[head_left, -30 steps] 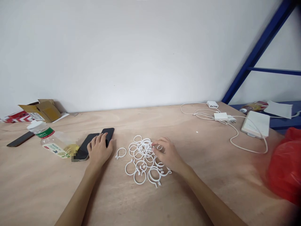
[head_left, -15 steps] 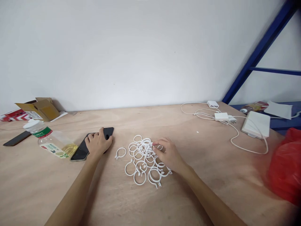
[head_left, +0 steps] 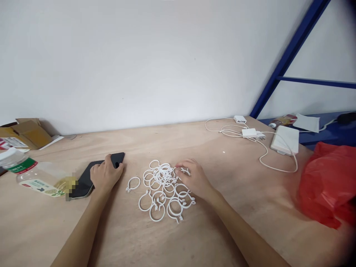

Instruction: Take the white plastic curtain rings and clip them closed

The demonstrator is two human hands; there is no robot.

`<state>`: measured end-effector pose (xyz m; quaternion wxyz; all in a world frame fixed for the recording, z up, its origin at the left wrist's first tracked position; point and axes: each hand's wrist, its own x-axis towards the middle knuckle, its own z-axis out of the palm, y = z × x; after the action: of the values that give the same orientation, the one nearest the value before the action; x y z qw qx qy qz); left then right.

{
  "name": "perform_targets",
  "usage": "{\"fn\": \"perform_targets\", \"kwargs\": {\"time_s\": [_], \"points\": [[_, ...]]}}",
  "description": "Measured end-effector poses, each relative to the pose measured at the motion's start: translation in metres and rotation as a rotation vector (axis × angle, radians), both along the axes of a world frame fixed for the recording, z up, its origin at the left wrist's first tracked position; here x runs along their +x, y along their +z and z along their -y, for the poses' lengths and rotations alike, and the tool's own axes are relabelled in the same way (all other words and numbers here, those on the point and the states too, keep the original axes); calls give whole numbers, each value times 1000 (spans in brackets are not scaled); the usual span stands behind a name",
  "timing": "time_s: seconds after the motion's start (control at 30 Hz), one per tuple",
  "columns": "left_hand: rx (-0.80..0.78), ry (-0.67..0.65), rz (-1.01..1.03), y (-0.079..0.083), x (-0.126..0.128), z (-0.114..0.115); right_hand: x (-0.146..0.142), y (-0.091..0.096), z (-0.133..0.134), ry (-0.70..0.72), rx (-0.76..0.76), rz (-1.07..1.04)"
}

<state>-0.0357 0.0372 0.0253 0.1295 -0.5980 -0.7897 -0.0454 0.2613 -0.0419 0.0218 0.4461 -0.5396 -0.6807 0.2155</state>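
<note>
My left hand [head_left: 107, 172] lies over a black smartphone [head_left: 85, 183], fingers bent across it and the thumb at its right edge. In front of me is a loose pile of white plastic curtain rings [head_left: 164, 176] with small eyelets, several overlapping in a tangle. One separate ring [head_left: 134, 183] rests to the left of the pile. My right hand [head_left: 193, 176] is at the pile's right side, thumb and index finger curved but apart. Part of a white ring shows in the gap between them; the other fingertips are hidden.
A clear bottle with a green label [head_left: 30, 174] leans at the left, near the phone. Behind it sits an open cardboard box [head_left: 30, 133]. White cables and a charger [head_left: 249, 132], a white box [head_left: 285, 140] and a red plastic bag [head_left: 328, 185] lie to the right.
The view has turned a little to the right, so everything sits further left in it. Both hands keep their places, left on the phone and right beside the rings.
</note>
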Motion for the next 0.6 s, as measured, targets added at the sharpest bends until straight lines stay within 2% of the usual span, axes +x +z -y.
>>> {"fn": "perform_targets", "kwargs": {"time_s": [0.27,0.6], "points": [[16,-5,14,-4,3,-1,1,0,-1,1,-16,-8],[54,1,135,-5,-5,5,5,-1,-3,-48,13,17]]}}
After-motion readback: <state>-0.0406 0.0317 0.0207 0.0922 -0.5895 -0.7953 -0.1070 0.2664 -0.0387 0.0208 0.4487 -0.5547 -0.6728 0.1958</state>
